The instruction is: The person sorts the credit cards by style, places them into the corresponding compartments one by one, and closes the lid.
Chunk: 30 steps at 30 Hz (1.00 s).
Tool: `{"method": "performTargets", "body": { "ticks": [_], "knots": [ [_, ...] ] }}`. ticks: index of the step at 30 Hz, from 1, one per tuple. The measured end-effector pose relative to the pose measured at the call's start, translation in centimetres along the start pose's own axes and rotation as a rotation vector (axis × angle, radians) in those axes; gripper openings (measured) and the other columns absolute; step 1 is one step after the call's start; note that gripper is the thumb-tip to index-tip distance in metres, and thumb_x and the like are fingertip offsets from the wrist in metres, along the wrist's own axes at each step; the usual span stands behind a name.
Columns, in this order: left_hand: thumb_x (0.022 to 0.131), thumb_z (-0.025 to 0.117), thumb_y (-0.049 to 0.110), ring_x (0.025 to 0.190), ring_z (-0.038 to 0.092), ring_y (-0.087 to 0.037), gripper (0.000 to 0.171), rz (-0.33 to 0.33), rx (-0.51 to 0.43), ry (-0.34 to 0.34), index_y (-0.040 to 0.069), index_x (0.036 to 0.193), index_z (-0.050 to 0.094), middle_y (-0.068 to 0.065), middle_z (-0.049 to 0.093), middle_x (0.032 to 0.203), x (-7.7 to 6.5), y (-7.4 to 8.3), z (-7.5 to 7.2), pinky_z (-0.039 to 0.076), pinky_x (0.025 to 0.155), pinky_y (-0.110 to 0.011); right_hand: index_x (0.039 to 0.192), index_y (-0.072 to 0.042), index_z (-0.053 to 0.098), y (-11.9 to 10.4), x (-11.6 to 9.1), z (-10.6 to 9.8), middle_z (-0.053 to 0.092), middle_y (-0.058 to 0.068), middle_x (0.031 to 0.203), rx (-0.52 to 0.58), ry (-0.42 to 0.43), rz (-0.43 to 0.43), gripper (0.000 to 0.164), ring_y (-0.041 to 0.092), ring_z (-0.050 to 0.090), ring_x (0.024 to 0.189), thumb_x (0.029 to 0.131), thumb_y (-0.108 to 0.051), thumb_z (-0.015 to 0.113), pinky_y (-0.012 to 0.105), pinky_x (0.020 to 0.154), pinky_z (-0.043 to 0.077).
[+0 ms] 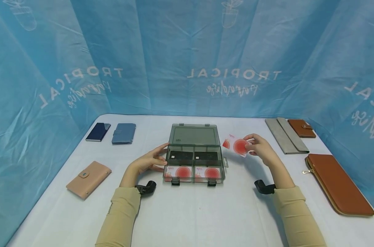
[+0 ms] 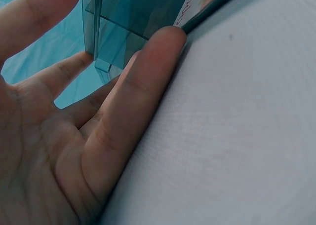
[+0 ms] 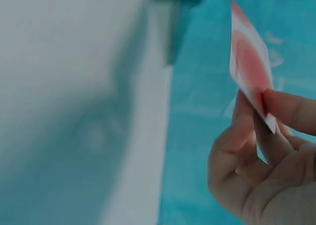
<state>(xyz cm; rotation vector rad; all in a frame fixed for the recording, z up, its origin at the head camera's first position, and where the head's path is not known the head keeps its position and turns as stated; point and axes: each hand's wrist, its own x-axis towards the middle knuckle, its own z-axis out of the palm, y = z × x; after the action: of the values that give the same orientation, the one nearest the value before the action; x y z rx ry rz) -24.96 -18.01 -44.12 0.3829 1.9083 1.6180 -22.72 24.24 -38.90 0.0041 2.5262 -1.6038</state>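
A translucent grey-green plastic box (image 1: pixel 193 181) stands on the table with its lid (image 1: pixel 194 134) raised at the back. Dark cards (image 1: pixel 180 156) lie in its two rear compartments; white-and-red printed cards (image 1: pixel 183 172) are in the two front ones. My left hand (image 1: pixel 150 159) rests against the box's left side, fingers spread and mostly straight, as the left wrist view shows. To the right of the box, my right hand (image 1: pixel 261 148) pinches a white-and-red printed card (image 3: pixel 252 67) between thumb and fingers, raised above the table.
On the left lie a dark blue card holder (image 1: pixel 98 132), a light blue wallet (image 1: pixel 124 133) and a tan wallet (image 1: pixel 89 179). A grey envelope pouch (image 1: pixel 284 135), a brown snap wallet (image 1: pixel 301 128) and a large brown zip wallet (image 1: pixel 339 185) lie on the right. Blue curtain surrounds the table.
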Motion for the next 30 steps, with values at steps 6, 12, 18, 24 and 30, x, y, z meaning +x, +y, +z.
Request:
{"method": "performTargets", "body": {
  "ticks": [6, 12, 18, 24, 30],
  "knots": [
    [0.085, 0.061, 0.006, 0.092, 0.053, -0.017, 0.086, 0.002, -0.006, 0.009, 0.023, 0.151, 0.009, -0.017, 0.004, 0.153, 0.0, 0.2, 0.0, 0.049, 0.087, -0.048, 0.114, 0.006, 0.053, -2.7, -0.8, 2.5, 0.059, 0.003, 0.092, 0.049, -0.124, -0.081, 0.027, 0.015, 0.054, 0.080, 0.092, -0.010, 0.053, 0.029, 0.072, 0.047],
    [0.086, 0.060, 0.007, 0.091, 0.054, -0.017, 0.085, 0.000, 0.014, 0.007, 0.023, 0.151, 0.008, -0.018, 0.004, 0.153, -0.1, 0.0, -0.4, 0.049, 0.087, -0.048, 0.102, -0.003, 0.064, -3.7, -1.6, 6.0, 0.057, 0.012, 0.101, -0.136, -0.188, -0.177, 0.016, 0.023, 0.056, 0.083, 0.089, -0.007, 0.056, 0.048, 0.077, 0.047],
    [0.086, 0.061, 0.008, 0.091, 0.055, -0.017, 0.085, -0.009, 0.022, 0.015, 0.023, 0.151, 0.008, -0.018, 0.004, 0.153, -0.2, -0.3, -0.7, 0.049, 0.087, -0.048, 0.096, -0.009, 0.067, -3.3, -1.8, 8.1, 0.060, 0.003, 0.085, -0.322, -0.234, -0.240, 0.012, 0.019, 0.054, 0.076, 0.089, -0.006, 0.059, 0.037, 0.067, 0.048],
    [0.085, 0.061, 0.008, 0.090, 0.055, -0.016, 0.085, -0.015, 0.010, 0.018, 0.024, 0.151, 0.008, -0.018, 0.004, 0.153, -0.2, -0.4, -0.6, 0.048, 0.088, -0.047, 0.089, -0.010, 0.065, -3.2, -2.0, 9.0, 0.060, -0.003, 0.077, -0.512, -0.250, -0.281, 0.009, 0.012, 0.053, 0.071, 0.084, -0.002, 0.063, 0.029, 0.064, 0.046],
    [0.086, 0.060, 0.007, 0.088, 0.056, -0.015, 0.085, -0.012, 0.013, 0.006, 0.023, 0.151, 0.007, -0.018, 0.003, 0.153, -0.2, -0.2, -0.5, 0.049, 0.088, -0.047, 0.085, -0.013, 0.070, -3.4, -2.1, 9.2, 0.065, -0.003, 0.084, -0.630, -0.234, -0.301, 0.006, 0.015, 0.057, 0.080, 0.084, -0.009, 0.066, 0.032, 0.070, 0.048]
  ]
}}
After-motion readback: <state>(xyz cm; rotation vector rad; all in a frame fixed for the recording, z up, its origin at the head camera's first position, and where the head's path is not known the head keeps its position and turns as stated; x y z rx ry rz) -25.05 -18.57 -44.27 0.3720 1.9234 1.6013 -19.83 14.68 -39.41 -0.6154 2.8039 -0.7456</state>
